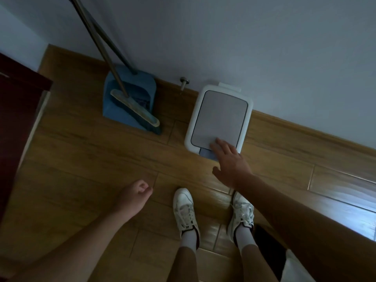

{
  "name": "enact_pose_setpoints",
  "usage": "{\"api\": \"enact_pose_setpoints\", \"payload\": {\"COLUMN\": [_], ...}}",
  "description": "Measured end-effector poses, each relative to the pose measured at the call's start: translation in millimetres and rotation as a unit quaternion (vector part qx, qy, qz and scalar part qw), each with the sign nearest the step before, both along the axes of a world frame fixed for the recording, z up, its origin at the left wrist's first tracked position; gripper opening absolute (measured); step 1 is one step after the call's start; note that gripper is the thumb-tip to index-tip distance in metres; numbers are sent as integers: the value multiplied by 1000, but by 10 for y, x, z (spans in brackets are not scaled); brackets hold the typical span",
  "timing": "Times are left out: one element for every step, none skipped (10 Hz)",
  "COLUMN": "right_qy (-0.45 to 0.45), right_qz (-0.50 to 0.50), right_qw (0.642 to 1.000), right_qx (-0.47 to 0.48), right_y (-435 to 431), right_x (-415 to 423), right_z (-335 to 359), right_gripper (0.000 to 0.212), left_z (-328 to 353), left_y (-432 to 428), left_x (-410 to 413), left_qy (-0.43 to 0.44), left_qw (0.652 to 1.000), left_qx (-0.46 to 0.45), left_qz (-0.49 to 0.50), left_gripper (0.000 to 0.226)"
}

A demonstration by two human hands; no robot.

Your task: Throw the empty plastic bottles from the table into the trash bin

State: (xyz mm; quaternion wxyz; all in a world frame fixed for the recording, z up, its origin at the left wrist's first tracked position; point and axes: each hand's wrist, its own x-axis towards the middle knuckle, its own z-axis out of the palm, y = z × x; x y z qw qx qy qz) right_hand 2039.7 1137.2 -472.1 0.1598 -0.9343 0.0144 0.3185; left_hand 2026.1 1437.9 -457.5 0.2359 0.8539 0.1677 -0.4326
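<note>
**Right hand on the closed lid of the trash bin**

The trash bin (195, 119) stands on the floor with its back against the wall. It is seen from above: a white rounded-rectangle frame around a flat grey lid (220, 117), which lies shut. At the near edge of the lid a small blue-grey tab (205, 154) shows, partly covered by the hand.

The right hand (230, 161) reaches forward and down over the bin's near edge. It is palm down with straight, slightly spread fingers (218, 144) and grasps nothing. The fingertips lie over the near edge of the lid, just above the tab, and the thumb sticks out to the side over the floor. Whether they press down cannot be told.

The left hand (134, 195) hangs well apart from the bin, above the floor. Its fingers are loosely curled toward the palm and it holds nothing.

Below the hands the person's two white lace-up sneakers, left (184, 208) and right (242, 214), stand on the floor with white socks above them, toes pointing toward the bin.

To the left of the bin a blue dustpan (114, 112) rests on the floor against the wall. A broom (135, 107) sits with its head in the pan, and both long handles lean up the wall. Between dustpan and bin a small metal door stopper (184, 83) juts from the wall.

The floor (81, 149) is brown wood plank, edged by a wooden baseboard (305, 135). Dark red furniture (16, 102) fills the left edge.
</note>
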Motion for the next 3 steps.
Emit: {"api": "enact_pose_setpoints", "payload": {"right_qy": [45, 108, 138], "right_qz": [5, -47, -144], "right_qw": [999, 993, 980], "right_qx": [-6, -9, -5], "right_y": [0, -30, -129], "right_x": [161, 215, 40], "right_z": [176, 329, 495], "right_gripper": [75, 60, 54], "left_z": [148, 389, 699], "left_y": [-26, -44, -61], "left_x": [-8, -13, -17], "left_qy": [5, -4, -16], "left_qw": [1000, 1000, 1000], "left_qx": [-13, -19, -22], "left_qz": [2, -12, -5], "left_gripper": [26, 25, 25]}}
